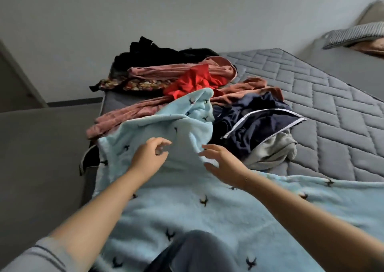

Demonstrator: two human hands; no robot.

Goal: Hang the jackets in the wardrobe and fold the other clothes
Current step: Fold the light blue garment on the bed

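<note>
A fluffy light-blue garment with small dark bird prints lies spread over the near part of the bed, its far end bunched up. My left hand hovers over it with fingers loosely curled, holding nothing. My right hand reaches in beside it, fingers spread, just above the fabric. Beyond lie a navy jacket with white trim, a grey garment, a rust-brown top, a red garment, pink clothing, a floral piece and black clothes.
The clothes sit on a grey quilted mattress whose right half is bare. A grey floor lies to the left, with a door edge by the white wall. A striped pillow rests on furniture at the far right.
</note>
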